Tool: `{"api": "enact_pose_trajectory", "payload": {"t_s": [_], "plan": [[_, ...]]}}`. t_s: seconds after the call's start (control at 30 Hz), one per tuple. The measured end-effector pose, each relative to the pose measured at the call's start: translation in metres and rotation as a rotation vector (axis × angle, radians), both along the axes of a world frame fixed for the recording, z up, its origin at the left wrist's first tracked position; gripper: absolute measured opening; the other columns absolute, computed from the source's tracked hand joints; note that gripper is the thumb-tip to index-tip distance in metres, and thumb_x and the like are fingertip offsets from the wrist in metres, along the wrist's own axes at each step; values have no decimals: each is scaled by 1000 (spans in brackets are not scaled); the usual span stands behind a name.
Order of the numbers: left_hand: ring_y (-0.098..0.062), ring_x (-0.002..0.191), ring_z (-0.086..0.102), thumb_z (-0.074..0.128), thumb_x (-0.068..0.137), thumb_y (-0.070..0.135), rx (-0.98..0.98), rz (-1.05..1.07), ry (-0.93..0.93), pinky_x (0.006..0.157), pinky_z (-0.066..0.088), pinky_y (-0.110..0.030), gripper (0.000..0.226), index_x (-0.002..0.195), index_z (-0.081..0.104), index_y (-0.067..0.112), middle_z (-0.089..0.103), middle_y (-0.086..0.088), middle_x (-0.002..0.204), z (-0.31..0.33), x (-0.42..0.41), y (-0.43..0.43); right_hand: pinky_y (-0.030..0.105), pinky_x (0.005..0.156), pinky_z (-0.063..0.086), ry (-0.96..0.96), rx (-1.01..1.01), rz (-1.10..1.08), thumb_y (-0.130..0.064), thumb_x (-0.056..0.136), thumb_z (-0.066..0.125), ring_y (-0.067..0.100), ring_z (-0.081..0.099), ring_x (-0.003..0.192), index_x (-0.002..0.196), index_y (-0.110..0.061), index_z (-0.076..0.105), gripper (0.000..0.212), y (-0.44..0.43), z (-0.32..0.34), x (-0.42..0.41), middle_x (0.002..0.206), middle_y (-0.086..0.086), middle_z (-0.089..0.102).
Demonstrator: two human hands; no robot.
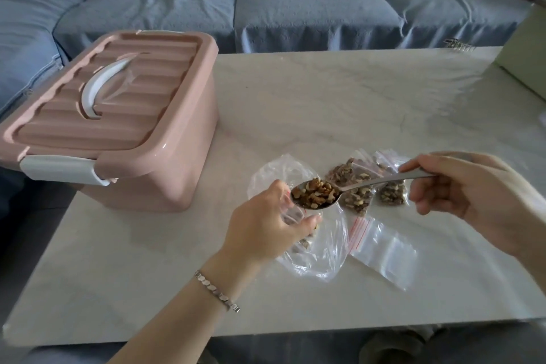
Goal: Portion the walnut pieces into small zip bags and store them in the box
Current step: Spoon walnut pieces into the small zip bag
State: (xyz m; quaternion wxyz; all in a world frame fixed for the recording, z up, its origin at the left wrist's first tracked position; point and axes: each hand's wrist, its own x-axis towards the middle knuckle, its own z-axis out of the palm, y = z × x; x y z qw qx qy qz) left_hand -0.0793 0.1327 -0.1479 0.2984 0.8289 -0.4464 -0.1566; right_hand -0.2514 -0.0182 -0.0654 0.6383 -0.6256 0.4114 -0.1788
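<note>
the fingers [413,168] of the right hand [472,192] pinch the handle of a spoon [372,183], its bowl heaped with walnut pieces [316,192]. the left hand [260,224] curls around a small zip bag [288,214] just under the spoon, over a large clear bag [322,260]. filled bags [354,174] lie behind. the closed box [118,115] stands at left on the worktop [325,97].

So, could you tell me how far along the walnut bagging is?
Done: several filled zip bags lie on the table. In hand: right hand holds a walnut-loaded spoon at the small bag in the left hand. Left: empty zip bags unfilled; pink box lid closed.
</note>
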Motion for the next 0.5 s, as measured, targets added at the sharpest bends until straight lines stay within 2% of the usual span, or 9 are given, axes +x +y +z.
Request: {"api": "enact_pose_trajectory", "payload": {"t_s": [0.1,0.2,0.27,0.33,0.4,0.43,0.5], "plan": [[8,62,49,68,69,59,-20,-3,9,54,33,-7,42,85,44,28,56,17,72,0,-3,-1,17,42,38,75,-75,65,-12,93,46,15,56,39,74,-5,65,28,6,8,12,50,8,63],[0,66,54,68,68,59,-14,0,8,59,38,-14,43,85,45,27,60,14,73,-1,-5,-3,17,38,32,104,-182,109,-9,92,47,17,57,37,71,-4,64,28,17,16,27,49,9,63],[-5,70,56,68,68,60,-12,10,19,62,41,-19,45,87,47,26,61,14,74,-1,-5,-4,15,36,34,105,-285,149,-9,91,48,19,58,39,70,-4,64,26,27,22,36,50,9,64],[-1,64,53,67,69,60,-23,30,28,58,38,-15,44,85,45,26,58,15,67,-2,-5,-3,15,39,40,179,-490,232,-18,89,49,14,59,44,69,-11,65,27,37,28,39,52,3,66],[6,59,51,67,69,60,-39,68,26,54,32,-7,43,83,44,27,54,18,61,-3,-4,0,22,48,47,241,-699,313,-29,87,47,9,59,47,66,-18,64,29,47,34,38,53,-4,66],[8,60,52,67,69,59,-52,91,23,55,33,-7,42,83,43,27,54,20,62,-4,-3,2,26,53,48,225,-754,318,-33,87,46,8,59,48,66,-20,64,30,50,37,36,53,-6,65],[4,69,55,66,69,60,-73,135,15,60,38,-12,43,84,46,25,58,18,71,-7,0,7,21,54,47,142,-800,266,-39,86,47,8,60,49,67,-22,64,31,49,39,29,53,-9,64]]}}
